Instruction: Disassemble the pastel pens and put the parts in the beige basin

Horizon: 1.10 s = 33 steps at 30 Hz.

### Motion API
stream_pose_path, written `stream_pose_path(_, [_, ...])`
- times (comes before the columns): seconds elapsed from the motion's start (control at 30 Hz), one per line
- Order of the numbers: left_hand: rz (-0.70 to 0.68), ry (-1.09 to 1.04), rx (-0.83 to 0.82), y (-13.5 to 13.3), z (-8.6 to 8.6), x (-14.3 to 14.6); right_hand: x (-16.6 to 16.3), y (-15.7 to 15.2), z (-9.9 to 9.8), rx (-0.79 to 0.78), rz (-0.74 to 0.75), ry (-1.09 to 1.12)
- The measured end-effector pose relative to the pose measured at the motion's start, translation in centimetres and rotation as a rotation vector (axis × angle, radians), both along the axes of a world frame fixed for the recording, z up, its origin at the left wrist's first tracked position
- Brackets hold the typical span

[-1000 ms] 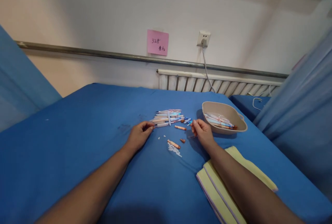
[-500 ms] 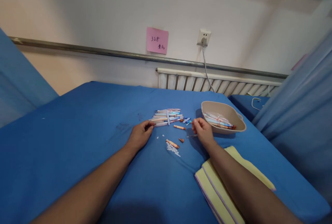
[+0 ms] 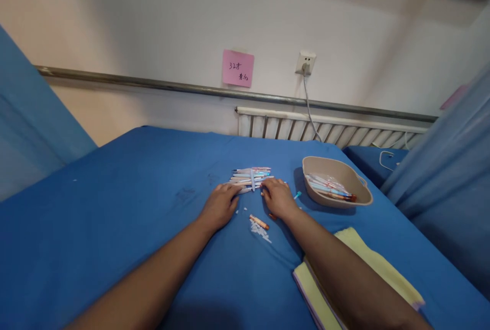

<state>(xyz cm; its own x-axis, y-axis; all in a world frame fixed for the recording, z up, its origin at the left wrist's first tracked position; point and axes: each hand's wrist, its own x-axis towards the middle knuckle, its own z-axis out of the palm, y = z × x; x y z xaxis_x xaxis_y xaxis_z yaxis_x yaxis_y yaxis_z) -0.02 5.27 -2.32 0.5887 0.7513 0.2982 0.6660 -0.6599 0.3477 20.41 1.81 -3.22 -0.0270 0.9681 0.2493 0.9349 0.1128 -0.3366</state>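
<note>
A row of pens [image 3: 245, 172] lies side by side on the blue sheet, with one light-coloured pen [image 3: 252, 179] set crosswise over it. At the row's left end, my left hand [image 3: 219, 205] has its fingers closed on the near pens. My right hand [image 3: 278, 197] is curled over the right ends, hiding them and some small parts beneath. An orange pen barrel [image 3: 259, 222] rests nearer me, beside a heap of small white pieces [image 3: 260, 231]. A small teal piece [image 3: 297, 195] lies right of my right hand.
To the right stands a beige basket [image 3: 325, 162] with more pens [image 3: 331, 188] inside. A folded yellow towel [image 3: 367, 253] lies under my right forearm. Behind the bed are a radiator [image 3: 283, 125], a metal rail [image 3: 172, 85] and a plugged-in cord [image 3: 307, 96].
My right hand has moved left from the small parts beside the basket to the right end of the pen row. My left hand stays at the left end, its fingers now farther over the pens.
</note>
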Motion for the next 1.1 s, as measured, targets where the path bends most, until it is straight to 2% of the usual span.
stream_pose_path(0.23, [-0.008, -0.046, -0.032, 0.1, 0.0, 0.0, 0.8, -0.2, -0.2, -0.033, 0.034, -0.072])
stream_pose_path(0.47, [-0.018, -0.136, -0.202, -0.4, 0.2, 0.2, 0.6, -1.2, 0.4, -0.035, 0.095, -0.052])
stream_pose_path(0.53, [0.038, -0.216, -0.25, -0.3, 0.1, 0.1, 0.3, -1.2, 0.5, -0.016, 0.102, -0.045])
stream_pose_path(0.7, [0.321, -0.552, -0.285, 1.5, -0.6, -0.6, -0.1, -0.8, 0.0, -0.02, 0.098, -0.024])
stream_pose_path(0.8, [0.363, -0.59, -0.327, 2.4, -1.0, -1.2, -0.1, -0.7, -0.2, -0.018, 0.101, 0.001])
stream_pose_path(0.87, [0.333, -0.508, -0.346, 2.5, -1.1, -1.4, 0.0, -0.8, -0.3, -0.012, 0.106, 0.009])
stream_pose_path(0.97, [0.194, -0.3, -0.346, 1.9, -0.9, -1.4, 0.0, -0.9, -0.3, -0.004, 0.118, 0.016])
stream_pose_path(1.1, [0.015, -0.094, -0.23, 0.9, -0.1, -1.1, -0.2, -1.1, -0.3, 0.004, 0.122, 0.022])
